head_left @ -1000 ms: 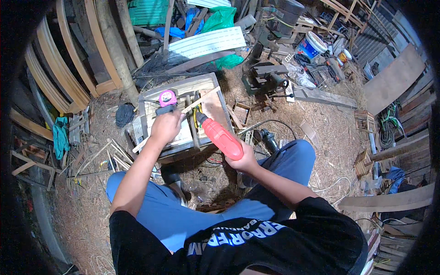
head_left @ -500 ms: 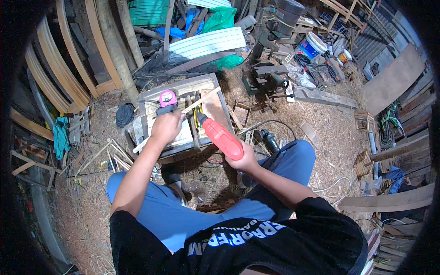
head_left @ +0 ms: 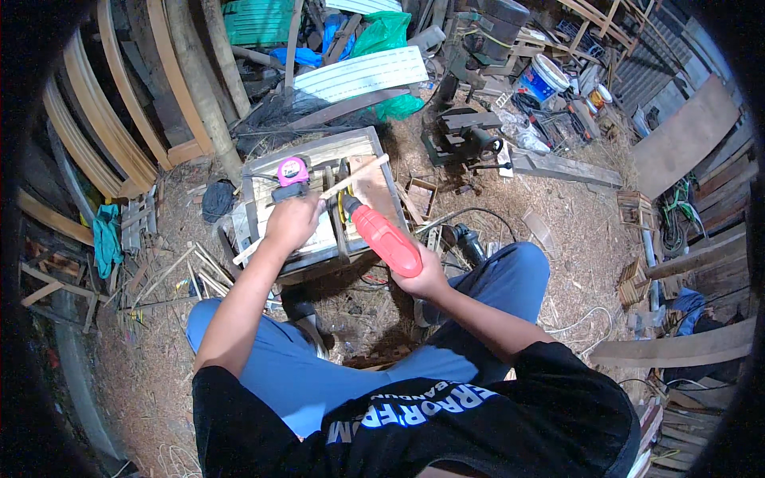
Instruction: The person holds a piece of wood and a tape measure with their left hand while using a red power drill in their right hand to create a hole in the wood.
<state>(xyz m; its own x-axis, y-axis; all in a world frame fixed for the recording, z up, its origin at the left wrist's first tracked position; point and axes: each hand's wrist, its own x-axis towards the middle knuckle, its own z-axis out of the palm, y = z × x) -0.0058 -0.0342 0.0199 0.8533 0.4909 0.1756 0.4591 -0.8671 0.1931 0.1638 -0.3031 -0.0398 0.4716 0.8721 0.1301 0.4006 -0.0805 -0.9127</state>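
Note:
My left hand (head_left: 292, 223) is closed round a thin wooden strip (head_left: 360, 174) that slants across a shallow wooden box (head_left: 370, 143). One end of the strip points to the far right, and the other emerges below my wrist. My right hand (head_left: 425, 275) grips a red power drill (head_left: 388, 241), its black chuck facing up and left, close to the strip; whether a bit touches the wood is too small to tell. A pink tape measure (head_left: 292, 170) sits beyond my left fingers, above a dark object. Yellow-handled pliers (head_left: 344, 199) lie partly hidden behind the chuck.
A metal vise-like machine (head_left: 466, 137) stands beyond the box to the right. A dark power tool (head_left: 468, 245) with a cable lies by my right knee. Thin offcuts (head_left: 211, 275) are scattered at left, and curved wooden frames (head_left: 100, 119) lean behind them. Shavings cover the floor.
The wooden strip has shifted slightly to the right, and its far end sits a little lower. My right hand and the drill have barely moved.

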